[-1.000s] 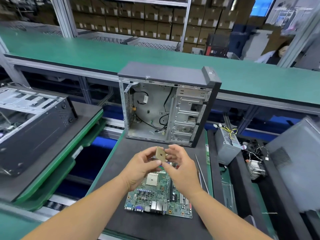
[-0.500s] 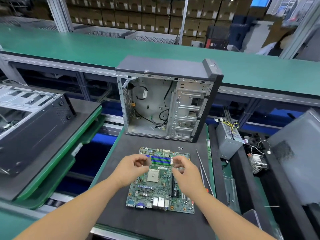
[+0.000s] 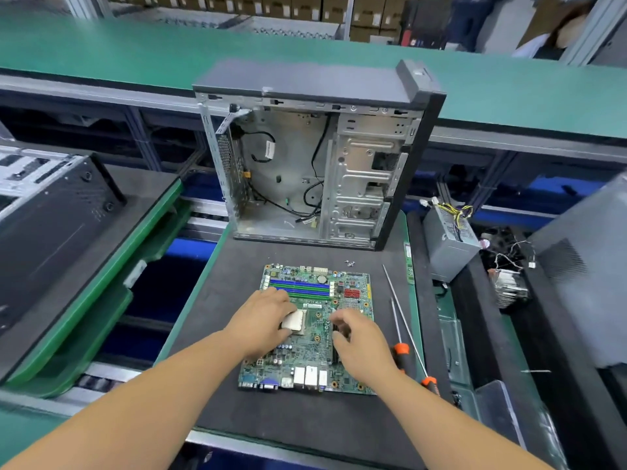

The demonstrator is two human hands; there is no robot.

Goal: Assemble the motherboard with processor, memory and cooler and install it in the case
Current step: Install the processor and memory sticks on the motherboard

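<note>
The square, pale-topped processor (image 3: 293, 321), held up between both hands a second earlier, had come down onto the socket at the middle of the green motherboard (image 3: 307, 351). The left hand (image 3: 261, 320) pinched its left edge with curled fingers; the right hand (image 3: 359, 344) had let go and hovered loosely curled, empty, just beside it. Whether the chip was fully seated could not be told. Two orange-handled screwdrivers (image 3: 402, 347) lay toward the counter's (image 3: 237, 266) right edge, the open grey steel case (image 3: 305, 157) stood at its far edge.

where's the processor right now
In the head view, the processor sits at the motherboard's socket, left of centre, under the left hand's fingers.
</note>
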